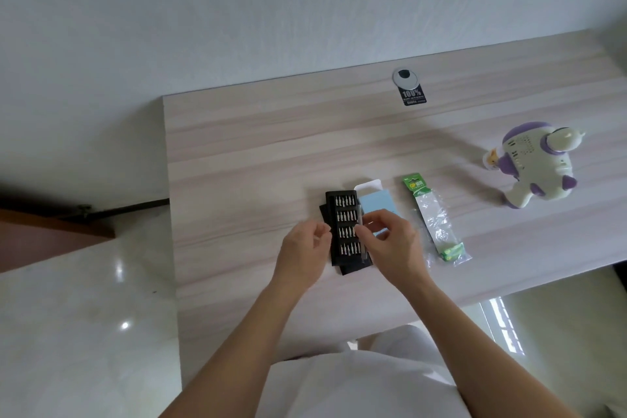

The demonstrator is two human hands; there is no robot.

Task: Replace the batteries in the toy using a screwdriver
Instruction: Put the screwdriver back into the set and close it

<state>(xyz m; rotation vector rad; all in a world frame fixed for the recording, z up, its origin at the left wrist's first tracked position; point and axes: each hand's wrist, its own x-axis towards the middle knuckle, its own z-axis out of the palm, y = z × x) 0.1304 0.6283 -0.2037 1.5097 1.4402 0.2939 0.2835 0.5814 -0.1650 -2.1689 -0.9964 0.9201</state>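
Head view: we see the right hand (393,244) pinching the slim silver screwdriver (361,226) along the right edge of the open black bit case (345,214). The left hand (302,248) has its fingers loosely curled at the case's left edge; we cannot tell if it grips. The toy (536,163) lies well apart, far right on the table (254,146). The green battery pack (437,217) reads "GP" and the black sticker (413,96) reads "100%".

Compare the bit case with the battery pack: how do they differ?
The bit case is black, holding rows of silver bits; the battery pack is clear plastic with green ends. The left hand and right hand are at the bit case; the battery pack lies untouched. Both lie flat on the table.
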